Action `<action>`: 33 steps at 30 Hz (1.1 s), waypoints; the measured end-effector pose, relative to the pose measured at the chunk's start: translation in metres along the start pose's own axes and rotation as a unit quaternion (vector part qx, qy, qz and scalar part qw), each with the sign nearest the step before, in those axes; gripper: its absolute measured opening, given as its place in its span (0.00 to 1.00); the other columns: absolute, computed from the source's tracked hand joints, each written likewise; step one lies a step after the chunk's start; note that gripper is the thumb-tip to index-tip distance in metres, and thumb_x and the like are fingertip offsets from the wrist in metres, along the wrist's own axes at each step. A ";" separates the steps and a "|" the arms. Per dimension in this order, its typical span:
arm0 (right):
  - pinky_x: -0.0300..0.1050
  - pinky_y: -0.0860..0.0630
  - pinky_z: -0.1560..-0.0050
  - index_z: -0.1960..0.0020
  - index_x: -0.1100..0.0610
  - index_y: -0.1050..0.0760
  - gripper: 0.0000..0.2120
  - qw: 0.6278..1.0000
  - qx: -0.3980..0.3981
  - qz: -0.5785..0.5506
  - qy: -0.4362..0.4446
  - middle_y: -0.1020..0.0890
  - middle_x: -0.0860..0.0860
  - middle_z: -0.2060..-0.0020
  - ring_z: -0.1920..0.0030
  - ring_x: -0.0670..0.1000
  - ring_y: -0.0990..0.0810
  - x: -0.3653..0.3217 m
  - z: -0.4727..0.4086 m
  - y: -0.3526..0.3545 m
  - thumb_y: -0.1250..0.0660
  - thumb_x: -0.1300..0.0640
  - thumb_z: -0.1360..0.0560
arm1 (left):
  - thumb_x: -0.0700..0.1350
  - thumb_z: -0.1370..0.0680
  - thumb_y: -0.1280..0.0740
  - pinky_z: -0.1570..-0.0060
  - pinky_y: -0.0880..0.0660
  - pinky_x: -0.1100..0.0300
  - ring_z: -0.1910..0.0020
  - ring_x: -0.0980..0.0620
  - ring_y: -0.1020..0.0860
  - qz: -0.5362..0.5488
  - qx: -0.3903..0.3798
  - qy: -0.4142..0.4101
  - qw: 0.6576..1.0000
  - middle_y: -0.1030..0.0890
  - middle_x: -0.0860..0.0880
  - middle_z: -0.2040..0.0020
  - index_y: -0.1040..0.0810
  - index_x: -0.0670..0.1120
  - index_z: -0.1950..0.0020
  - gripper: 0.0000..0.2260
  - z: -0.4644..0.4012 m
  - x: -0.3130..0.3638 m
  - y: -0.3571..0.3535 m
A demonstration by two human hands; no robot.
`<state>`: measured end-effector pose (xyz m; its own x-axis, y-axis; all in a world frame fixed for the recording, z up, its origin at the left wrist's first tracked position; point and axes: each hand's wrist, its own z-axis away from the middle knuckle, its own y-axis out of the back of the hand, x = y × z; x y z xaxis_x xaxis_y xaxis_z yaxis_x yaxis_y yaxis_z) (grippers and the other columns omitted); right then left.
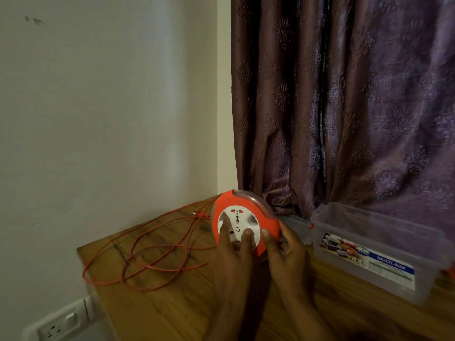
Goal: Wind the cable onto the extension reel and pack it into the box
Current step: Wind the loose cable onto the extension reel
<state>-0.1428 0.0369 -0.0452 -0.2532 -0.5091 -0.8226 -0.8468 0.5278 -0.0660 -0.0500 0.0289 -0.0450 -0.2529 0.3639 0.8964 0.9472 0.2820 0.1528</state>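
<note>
An orange extension reel (pixel 230 201) with a white socket face stands on edge near the back of the wooden table (pixel 172 311). My left hand (pixel 232 257) lies on the white face, fingers spread over its centre. My right hand (pixel 286 252) grips the reel's right rim. The thin orange cable (pixel 147 254) lies in loose loops on the table left of the reel, and its plug (pixel 200 214) rests near the wall. A clear plastic box (pixel 379 249) with a "MULTI-BOX" label stands open to the right.
A white wall runs along the left, with a socket plate (pixel 59 326) below the table's left edge. A purple patterned curtain (pixel 344 107) hangs behind the reel and box. A small orange object (pixel 450 273) shows at the far right edge.
</note>
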 end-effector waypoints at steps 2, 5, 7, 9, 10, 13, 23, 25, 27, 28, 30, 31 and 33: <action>0.33 0.21 0.56 0.41 0.50 0.24 0.18 1.000 -0.002 -0.008 -0.001 0.18 0.48 0.48 0.51 0.42 0.18 -0.002 0.003 -0.003 0.32 0.47 0.29 | 0.61 0.24 0.40 0.55 0.27 0.69 0.53 0.59 0.23 -0.026 0.024 -0.009 0.999 0.22 0.49 0.37 0.41 0.58 0.26 0.28 -0.001 0.001 0.002; 0.38 0.19 0.52 0.40 0.50 0.25 0.18 1.000 -0.006 -0.002 0.004 0.19 0.47 0.48 0.49 0.42 0.19 -0.004 0.006 -0.005 0.32 0.49 0.29 | 0.62 0.25 0.39 0.50 0.23 0.59 0.50 0.55 0.22 -0.054 0.028 -0.036 0.998 0.22 0.49 0.38 0.42 0.59 0.26 0.28 -0.002 0.002 0.005; 0.41 0.18 0.52 0.38 0.51 0.25 0.18 1.000 -0.011 0.005 0.001 0.19 0.47 0.47 0.49 0.42 0.19 -0.002 0.004 -0.003 0.31 0.51 0.27 | 0.58 0.23 0.38 0.47 0.24 0.59 0.44 0.52 0.23 -0.078 0.010 -0.050 0.996 0.24 0.48 0.35 0.42 0.59 0.26 0.27 -0.001 0.002 0.004; 0.42 0.18 0.52 0.39 0.52 0.24 0.18 1.000 -0.014 0.014 -0.007 0.18 0.49 0.47 0.50 0.44 0.18 0.001 0.003 0.000 0.31 0.50 0.27 | 0.49 0.22 0.38 0.43 0.26 0.58 0.37 0.50 0.27 -0.110 -0.009 -0.076 0.991 0.29 0.47 0.31 0.40 0.58 0.27 0.24 -0.002 0.002 0.001; 0.41 0.18 0.53 0.39 0.52 0.24 0.17 1.000 -0.015 0.016 -0.013 0.18 0.49 0.47 0.50 0.44 0.18 0.002 0.002 0.001 0.31 0.49 0.27 | 0.44 0.22 0.38 0.40 0.28 0.57 0.34 0.49 0.30 -0.125 -0.018 -0.085 0.988 0.32 0.47 0.29 0.38 0.58 0.28 0.24 -0.003 0.002 0.000; 0.38 0.19 0.56 0.42 0.48 0.25 0.15 1.000 -0.016 0.012 -0.019 0.18 0.48 0.48 0.52 0.44 0.18 0.003 0.001 0.003 0.32 0.49 0.27 | 0.36 0.24 0.38 0.37 0.29 0.53 0.29 0.45 0.36 -0.145 -0.025 -0.110 0.983 0.36 0.46 0.27 0.30 0.58 0.33 0.24 -0.004 0.005 -0.001; 0.32 0.22 0.61 0.42 0.48 0.25 0.14 0.999 0.000 -0.018 -0.031 0.18 0.49 0.49 0.52 0.43 0.18 0.003 -0.004 0.003 0.32 0.51 0.27 | 0.41 0.22 0.38 0.37 0.30 0.58 0.30 0.49 0.34 -0.090 0.013 -0.167 0.982 0.35 0.47 0.26 0.28 0.57 0.34 0.19 0.002 0.006 0.002; 0.32 0.22 0.62 0.42 0.50 0.24 0.13 0.999 0.009 -0.026 -0.023 0.17 0.50 0.50 0.53 0.43 0.18 0.002 -0.006 0.003 0.31 0.51 0.27 | 0.45 0.22 0.38 0.46 0.23 0.59 0.37 0.52 0.28 -0.045 0.052 -0.157 0.985 0.30 0.49 0.31 0.30 0.55 0.33 0.17 0.002 0.005 0.003; 0.30 0.22 0.64 0.41 0.54 0.23 0.15 0.999 0.019 -0.034 -0.022 0.16 0.51 0.50 0.54 0.42 0.17 0.002 -0.007 0.005 0.31 0.52 0.27 | 0.48 0.22 0.37 0.56 0.24 0.69 0.46 0.58 0.24 -0.019 0.070 -0.122 0.990 0.25 0.53 0.37 0.32 0.56 0.33 0.18 0.000 0.004 0.003; 0.30 0.23 0.64 0.40 0.56 0.23 0.16 0.999 0.024 -0.038 -0.022 0.16 0.52 0.49 0.54 0.42 0.17 0.003 -0.008 0.006 0.31 0.52 0.27 | 0.50 0.22 0.37 0.61 0.25 0.73 0.51 0.62 0.24 -0.011 0.061 -0.102 0.993 0.25 0.56 0.40 0.34 0.58 0.32 0.19 0.000 0.004 0.003; 0.30 0.22 0.64 0.39 0.56 0.23 0.17 0.999 0.030 -0.037 -0.019 0.16 0.53 0.48 0.52 0.45 0.17 0.005 -0.008 0.006 0.31 0.53 0.27 | 0.55 0.22 0.38 0.70 0.30 0.78 0.59 0.71 0.27 -0.005 0.023 -0.071 0.997 0.28 0.64 0.46 0.40 0.61 0.29 0.23 0.002 0.006 -0.001; 0.31 0.21 0.62 0.38 0.56 0.24 0.18 0.999 0.029 -0.033 -0.018 0.17 0.53 0.47 0.51 0.47 0.17 0.005 -0.008 0.005 0.31 0.53 0.27 | 0.56 0.23 0.38 0.71 0.31 0.78 0.61 0.73 0.29 -0.002 0.004 -0.058 0.998 0.30 0.64 0.48 0.43 0.62 0.27 0.25 0.003 0.005 -0.003; 0.31 0.21 0.58 0.37 0.56 0.24 0.19 0.999 0.027 -0.025 -0.009 0.18 0.53 0.46 0.48 0.49 0.18 0.005 -0.006 0.003 0.31 0.54 0.27 | 0.59 0.24 0.39 0.66 0.31 0.75 0.60 0.70 0.28 0.012 -0.028 -0.025 0.999 0.28 0.61 0.46 0.50 0.64 0.26 0.30 0.005 0.004 -0.007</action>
<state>-0.1490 0.0318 -0.0457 -0.2019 -0.5230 -0.8281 -0.8317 0.5381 -0.1370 -0.0582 0.0328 -0.0440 -0.2388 0.4134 0.8787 0.9622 0.2226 0.1568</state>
